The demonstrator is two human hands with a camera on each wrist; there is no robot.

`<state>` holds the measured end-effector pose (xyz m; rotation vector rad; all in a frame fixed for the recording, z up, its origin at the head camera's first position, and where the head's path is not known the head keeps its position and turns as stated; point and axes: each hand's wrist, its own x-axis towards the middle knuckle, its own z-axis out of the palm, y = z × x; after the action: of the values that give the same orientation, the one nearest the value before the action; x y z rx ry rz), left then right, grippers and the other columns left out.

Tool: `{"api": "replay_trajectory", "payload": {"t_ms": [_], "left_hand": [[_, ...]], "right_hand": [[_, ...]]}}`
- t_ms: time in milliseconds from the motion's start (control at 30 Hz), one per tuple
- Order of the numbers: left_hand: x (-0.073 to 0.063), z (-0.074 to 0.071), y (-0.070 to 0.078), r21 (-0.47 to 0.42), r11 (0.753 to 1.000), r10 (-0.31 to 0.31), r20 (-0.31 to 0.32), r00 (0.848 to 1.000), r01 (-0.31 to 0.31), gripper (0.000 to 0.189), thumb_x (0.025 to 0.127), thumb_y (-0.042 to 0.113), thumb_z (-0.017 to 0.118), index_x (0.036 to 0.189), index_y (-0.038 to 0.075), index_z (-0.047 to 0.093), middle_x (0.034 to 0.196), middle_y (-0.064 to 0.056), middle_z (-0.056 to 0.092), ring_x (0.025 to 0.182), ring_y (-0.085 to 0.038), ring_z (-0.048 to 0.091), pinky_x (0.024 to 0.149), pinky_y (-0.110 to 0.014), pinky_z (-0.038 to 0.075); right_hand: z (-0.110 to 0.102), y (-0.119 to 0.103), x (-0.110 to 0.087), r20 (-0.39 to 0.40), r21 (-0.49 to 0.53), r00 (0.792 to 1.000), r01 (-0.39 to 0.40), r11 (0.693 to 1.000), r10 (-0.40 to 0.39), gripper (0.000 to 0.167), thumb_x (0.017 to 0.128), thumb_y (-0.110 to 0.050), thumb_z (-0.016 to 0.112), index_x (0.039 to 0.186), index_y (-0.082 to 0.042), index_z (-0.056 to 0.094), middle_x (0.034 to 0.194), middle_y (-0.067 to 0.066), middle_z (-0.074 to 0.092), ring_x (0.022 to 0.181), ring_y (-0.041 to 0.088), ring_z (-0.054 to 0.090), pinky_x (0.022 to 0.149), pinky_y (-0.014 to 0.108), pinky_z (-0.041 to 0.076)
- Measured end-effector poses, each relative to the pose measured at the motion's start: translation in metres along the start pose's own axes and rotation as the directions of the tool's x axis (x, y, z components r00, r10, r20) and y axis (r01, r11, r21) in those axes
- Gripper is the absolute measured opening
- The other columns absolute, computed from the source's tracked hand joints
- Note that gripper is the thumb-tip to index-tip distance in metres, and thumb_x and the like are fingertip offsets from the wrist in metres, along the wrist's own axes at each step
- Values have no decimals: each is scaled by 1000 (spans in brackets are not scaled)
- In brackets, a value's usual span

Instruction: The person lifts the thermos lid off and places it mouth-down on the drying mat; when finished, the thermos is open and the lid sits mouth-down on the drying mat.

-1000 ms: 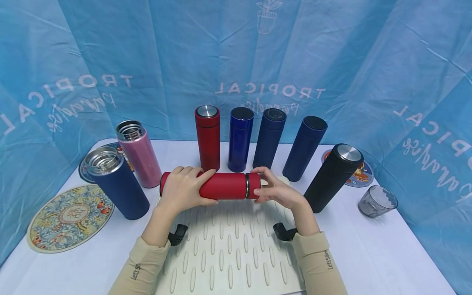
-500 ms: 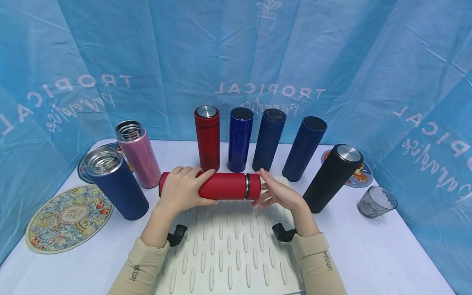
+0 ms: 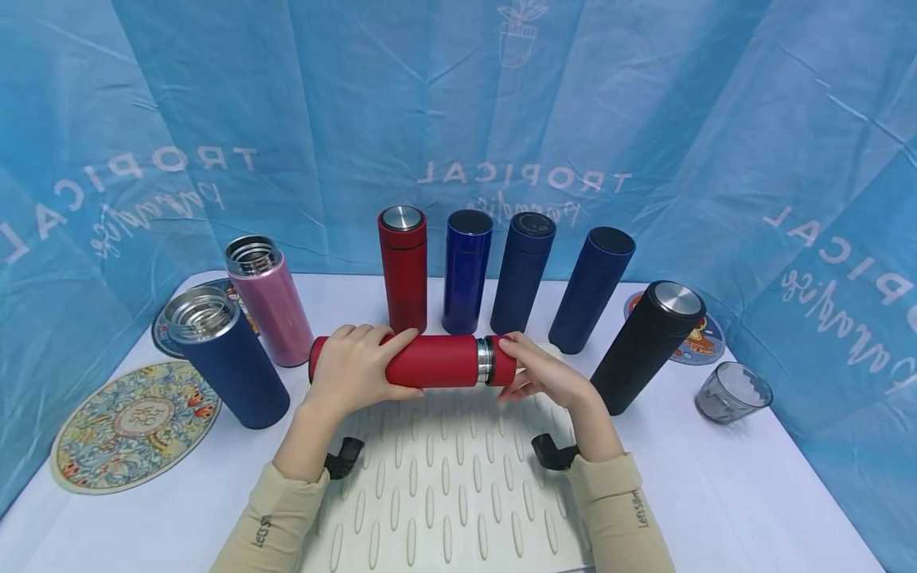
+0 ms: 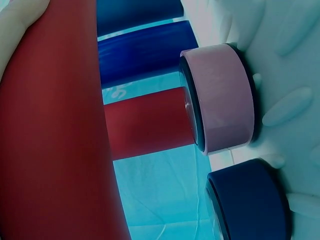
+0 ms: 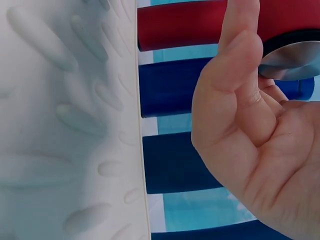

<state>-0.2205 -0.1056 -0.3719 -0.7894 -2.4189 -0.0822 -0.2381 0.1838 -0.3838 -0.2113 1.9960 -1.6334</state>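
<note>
My left hand (image 3: 354, 362) grips the body of a red thermos (image 3: 444, 360), held on its side above a cream ribbed mat (image 3: 444, 493). At the thermos's right end, my right hand (image 3: 548, 374) pinches the red lid (image 3: 505, 362). A band of silver neck (image 3: 484, 362) shows between lid and body. In the right wrist view the lid's steel top (image 5: 295, 60) faces the palm. Beyond the thermos, the left wrist view has a pink lid (image 4: 225, 97) and a navy lid (image 4: 250, 205) on the mat; the head view hides both.
Two lidless thermoses, pink (image 3: 272, 310) and navy (image 3: 232, 362), stand at left. Along the back are an upright red thermos (image 3: 406, 278) and several blue ones (image 3: 466, 278). A black thermos (image 3: 637, 354) and a glass (image 3: 734, 390) are at right; a round patterned placemat (image 3: 136, 426) lies left.
The red lid has shifted right from the body, baring more silver neck. My right hand's fingers let up, then took hold of the lid again. The left hand stays in place.
</note>
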Motion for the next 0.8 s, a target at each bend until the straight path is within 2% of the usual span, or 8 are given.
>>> {"api": "replay_trajectory", "payload": {"t_ms": [133,267,367,500,600,700,767,800], "left_hand": [[0,-1,-1,-9,1000,-8,-8,1000,8,76,54,64,75,117,22,62,89,-9,65,74,-26,62,68,-39,49],[-1,-1,-1,-3,1000,-30,-13,999,30,78,53,64,76,117,21,62,92,-9,65,76,-26,62,69,-40,50],[-1,-2,-2,-1,998,-68,-1,998,68,79,53,63,77,118,21,61,96,-10,65,79,-27,63,71,-42,50],[0,-4,-3,-25,988,-150,30,988,151,81,54,61,78,122,19,59,101,-10,64,86,-28,61,76,-44,49],[0,-6,-4,-74,974,-211,32,977,212,87,54,59,79,126,18,55,105,-10,64,91,-27,60,79,-46,48],[1,-6,-7,-151,955,-259,4,966,256,90,53,54,82,129,17,52,110,-10,62,97,-27,58,82,-47,45],[1,-6,-9,-237,929,-296,-19,955,283,87,54,49,84,129,16,51,113,-11,61,99,-28,57,83,-48,44],[2,-6,-10,-288,909,-320,-26,947,300,85,56,45,85,128,15,51,114,-11,60,101,-29,55,84,-49,42]], "right_hand": [[-5,-1,-2,-8,-1,1000,8,1000,-8,53,95,-47,38,131,-10,27,113,17,52,77,28,68,79,45,52],[-11,-2,-6,-59,4,998,26,1000,-26,54,95,-46,38,131,-8,27,109,15,56,78,26,68,75,42,52],[-15,-1,-9,-107,18,993,43,999,-41,56,94,-45,39,133,-7,27,110,17,57,79,24,68,76,42,52],[-17,1,-11,-138,32,989,48,998,-43,58,94,-45,40,137,-9,25,117,20,54,83,24,67,79,44,51],[-17,2,-10,-136,26,990,40,999,-36,57,94,-45,40,137,-11,25,120,21,52,88,29,66,78,41,52],[-17,2,-8,-120,15,992,41,999,-39,56,94,-45,40,136,-11,24,121,21,50,89,32,65,76,37,52],[-17,1,-8,-110,10,993,45,999,-43,56,94,-45,40,136,-11,24,121,21,50,88,30,65,74,36,51],[-17,1,-7,-103,7,994,49,999,-48,56,95,-44,40,136,-11,24,121,21,50,87,30,66,75,36,51]]}}
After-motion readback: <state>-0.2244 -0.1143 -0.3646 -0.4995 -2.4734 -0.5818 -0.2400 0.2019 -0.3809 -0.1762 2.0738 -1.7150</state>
